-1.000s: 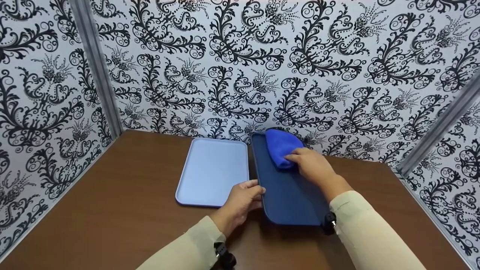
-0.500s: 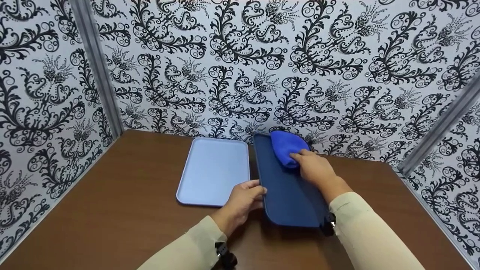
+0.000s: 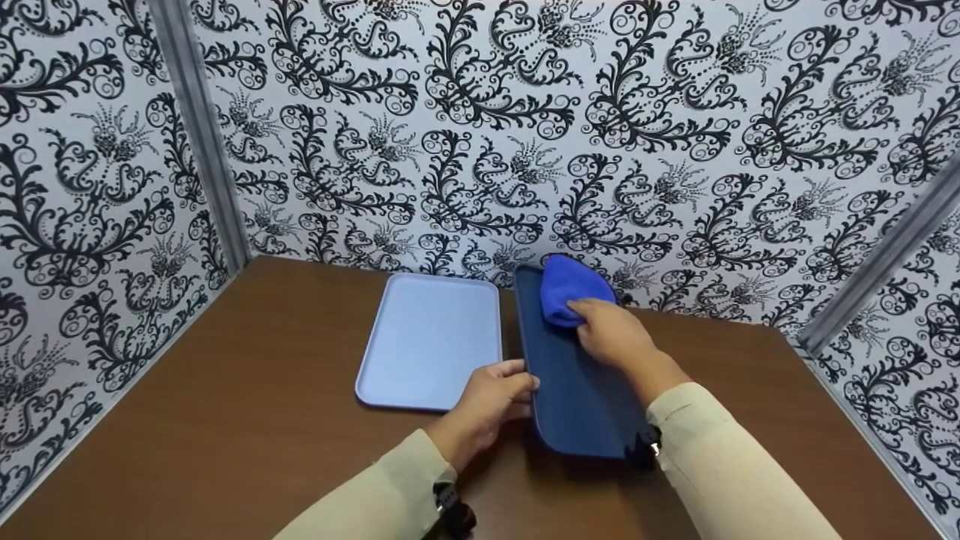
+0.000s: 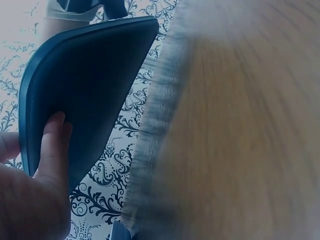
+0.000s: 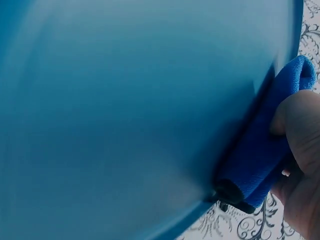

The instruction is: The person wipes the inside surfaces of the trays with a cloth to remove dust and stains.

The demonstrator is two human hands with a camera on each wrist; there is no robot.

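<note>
My left hand [image 3: 487, 401] grips the left rim of a dark blue tray [image 3: 577, 405], its thumb on the upper side and fingers beneath. The left wrist view shows that tray [image 4: 85, 90] held up off the table, with fingers against its underside. A folded bright blue cloth [image 3: 570, 289] lies against the tray's far end. My right hand [image 3: 615, 330] pinches the cloth, thumb on top. In the right wrist view the cloth [image 5: 265, 135] touches the tray's surface near its rim. The right forearm hides the tray's right side in the head view.
A light blue tray [image 3: 435, 341] lies flat on the brown wooden table [image 3: 247, 405], just left of the dark one. A patterned black-and-white wall [image 3: 480, 150] stands close behind both trays, with more panels at the sides.
The cloth and right hand slid right across the tray's far end, then back a little to the left. The dark tray shifted slightly right. The left hand keeps its grip.
</note>
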